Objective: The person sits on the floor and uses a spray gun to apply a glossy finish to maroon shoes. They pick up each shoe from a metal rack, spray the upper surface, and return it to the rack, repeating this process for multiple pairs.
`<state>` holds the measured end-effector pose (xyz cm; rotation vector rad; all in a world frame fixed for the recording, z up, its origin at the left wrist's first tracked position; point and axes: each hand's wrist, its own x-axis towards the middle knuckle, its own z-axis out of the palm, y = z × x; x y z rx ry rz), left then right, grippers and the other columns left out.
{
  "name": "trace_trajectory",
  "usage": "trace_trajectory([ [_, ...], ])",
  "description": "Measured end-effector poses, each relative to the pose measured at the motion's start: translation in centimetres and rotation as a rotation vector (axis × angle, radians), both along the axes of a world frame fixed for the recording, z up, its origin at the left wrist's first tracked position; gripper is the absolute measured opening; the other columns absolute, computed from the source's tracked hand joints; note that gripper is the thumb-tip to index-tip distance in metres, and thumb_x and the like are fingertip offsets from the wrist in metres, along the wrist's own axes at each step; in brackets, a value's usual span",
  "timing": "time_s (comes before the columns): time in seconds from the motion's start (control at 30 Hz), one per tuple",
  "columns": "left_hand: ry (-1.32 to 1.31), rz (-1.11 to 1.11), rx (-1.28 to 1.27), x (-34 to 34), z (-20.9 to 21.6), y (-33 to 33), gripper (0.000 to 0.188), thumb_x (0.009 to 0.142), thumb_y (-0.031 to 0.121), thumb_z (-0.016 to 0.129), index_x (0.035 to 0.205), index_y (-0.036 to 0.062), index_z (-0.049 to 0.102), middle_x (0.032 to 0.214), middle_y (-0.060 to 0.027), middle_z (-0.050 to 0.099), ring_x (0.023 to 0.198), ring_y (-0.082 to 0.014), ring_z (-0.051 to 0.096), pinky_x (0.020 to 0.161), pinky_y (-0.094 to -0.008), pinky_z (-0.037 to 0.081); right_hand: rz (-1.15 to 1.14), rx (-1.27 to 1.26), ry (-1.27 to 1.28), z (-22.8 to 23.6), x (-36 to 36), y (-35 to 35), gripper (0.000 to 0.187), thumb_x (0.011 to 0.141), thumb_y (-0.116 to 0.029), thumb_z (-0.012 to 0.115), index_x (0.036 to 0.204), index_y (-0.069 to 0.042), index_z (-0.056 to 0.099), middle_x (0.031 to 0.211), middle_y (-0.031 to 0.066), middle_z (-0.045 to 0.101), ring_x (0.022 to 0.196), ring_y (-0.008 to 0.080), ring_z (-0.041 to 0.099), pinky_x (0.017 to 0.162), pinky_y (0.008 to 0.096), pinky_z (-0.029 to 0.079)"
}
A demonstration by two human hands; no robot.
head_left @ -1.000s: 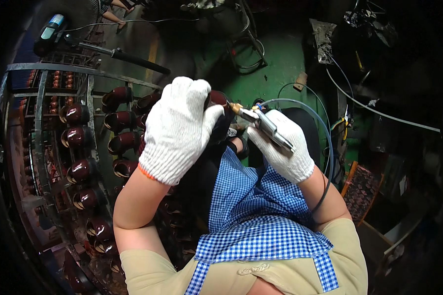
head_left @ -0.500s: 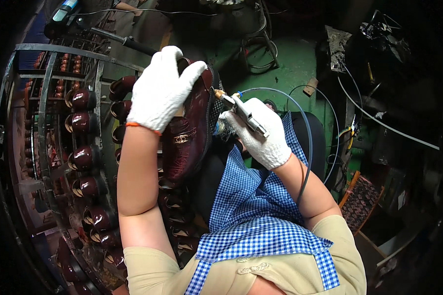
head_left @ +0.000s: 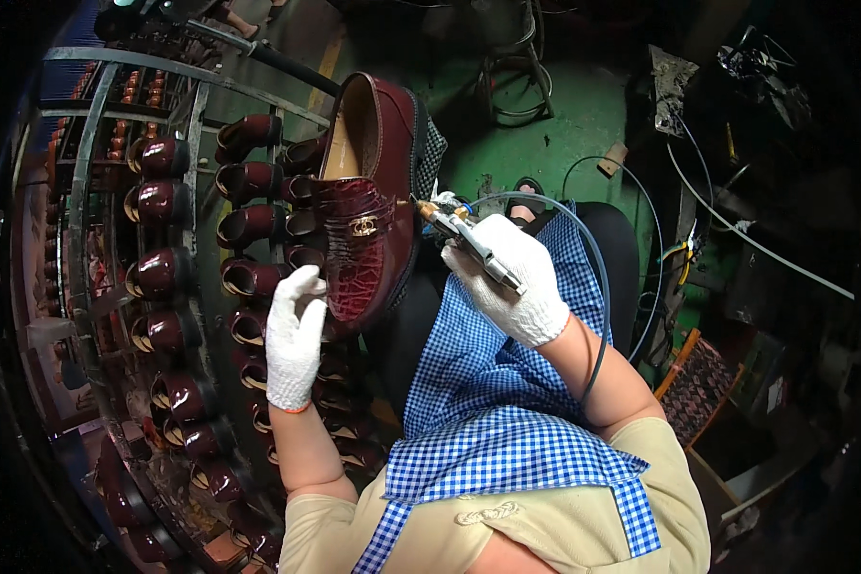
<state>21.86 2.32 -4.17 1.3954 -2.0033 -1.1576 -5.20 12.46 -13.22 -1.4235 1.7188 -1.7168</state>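
Observation:
A dark red, glossy loafer (head_left: 359, 277) with a gold metal ornament faces me, its toe toward my body and its tan insole showing. It rests on something covered with black-and-white checked cloth (head_left: 430, 158). Beside the toe, on the left, is my left hand (head_left: 294, 346) in a white knit glove, thumb and fingers apart; whether a fingertip touches the shoe I cannot tell. My gloved right hand (head_left: 518, 287) grips a silver spray gun (head_left: 478, 251) with a brass nozzle, which points at the loafer's right side, close to the upper.
A metal rack (head_left: 91, 206) at the left carries several rows of dark red shoes (head_left: 163, 273). From the spray gun a blue-grey air hose (head_left: 598, 258) loops down past my right forearm. Beyond are a green floor (head_left: 584, 110), a metal stool (head_left: 517, 86) and yellow-handled pliers (head_left: 684, 263).
My left hand has come off the loafer's heel end and moved down toward its toe, uncovering the insole. The spray gun stays close to the shoe's right side.

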Motion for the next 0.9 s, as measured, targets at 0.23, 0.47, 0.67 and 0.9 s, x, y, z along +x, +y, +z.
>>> trace_trajectory([
  [0.23, -0.08, -0.097, -0.085, -0.6, 0.6, 1.5, 0.042, 0.093, -0.014, 0.063, 0.132, 0.0027, 0.064, 0.121, -0.0072, 0.066, 0.112, -0.0172, 0.068, 0.102, -0.0323, 0.054, 0.096, 0.082, -0.041, 0.8, 0.0, 2.4, 0.013, 0.092, -0.008, 0.081, 0.1, -0.005, 0.072, 0.083, 0.0104, 0.065, 0.072, 0.0267, 0.066, 0.065, 0.0353, 0.053],
  [0.47, -0.194, -0.491, -0.297, -3.3, 3.0, 1.4, 0.041, 0.084, -0.013, 0.075, 0.122, 0.0031, 0.07, 0.112, -0.0101, 0.067, 0.105, -0.0229, 0.068, 0.092, -0.0337, 0.055, 0.166, 0.148, 0.082, 1.2, -1.3, 4.1, 0.02, 0.093, -0.025, 0.081, 0.106, -0.01, 0.075, 0.081, 0.0097, 0.065, 0.068, 0.0299, 0.068, 0.061, 0.0393, 0.055],
  [0.67, -0.416, -0.806, -0.681, -6.7, 5.0, 0.3, 0.053, 0.064, 0.001, 0.088, 0.114, 0.0123, 0.075, 0.111, -0.0066, 0.069, 0.108, -0.0317, 0.067, 0.097, -0.047, 0.053, 0.257, 0.207, 0.175, 2.6, -2.7, 5.5, 0.021, 0.095, -0.027, 0.079, 0.107, -0.01, 0.075, 0.081, 0.0102, 0.063, 0.068, 0.0297, 0.066, 0.061, 0.0398, 0.053],
  [0.9, -0.548, -1.017, -0.801, -10.4, 5.9, -1.0, 0.061, 0.062, 0.011, 0.09, 0.119, 0.0145, 0.07, 0.132, -0.0045, 0.07, 0.135, -0.0301, 0.061, 0.12, -0.0557, 0.041, 0.307, 0.2, 0.17, 3.6, -3.9, 7.5, 0.017, 0.091, -0.023, 0.082, 0.095, -0.008, 0.073, 0.082, 0.009, 0.065, 0.072, 0.0286, 0.067, 0.064, 0.0381, 0.055],
])
